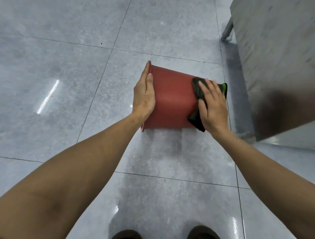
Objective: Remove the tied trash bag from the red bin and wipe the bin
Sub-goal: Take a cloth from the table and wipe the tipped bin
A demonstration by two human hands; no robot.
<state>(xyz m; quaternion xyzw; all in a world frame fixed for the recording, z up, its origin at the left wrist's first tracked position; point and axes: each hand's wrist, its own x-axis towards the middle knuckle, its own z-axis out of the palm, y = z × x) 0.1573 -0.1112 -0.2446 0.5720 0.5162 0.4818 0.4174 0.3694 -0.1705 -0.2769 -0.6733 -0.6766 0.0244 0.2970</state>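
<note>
The red bin (pixel 172 97) lies on its side above the grey tiled floor, its rim to the left and its base to the right. My left hand (pixel 144 94) grips the bin at the rim end, thumb on the outer wall. My right hand (pixel 212 106) lies flat on a dark cloth with a green edge (pixel 198 93), pressing it against the bin's outer wall near the base. The bin's inside is hidden from view. No trash bag is in view.
A steel counter (pixel 279 61) with a metal leg (pixel 227 30) stands at the right, close to the bin's base. Glossy grey floor tiles (pixel 62 87) spread to the left and front. My two dark shoes (pixel 125 238) show at the bottom edge.
</note>
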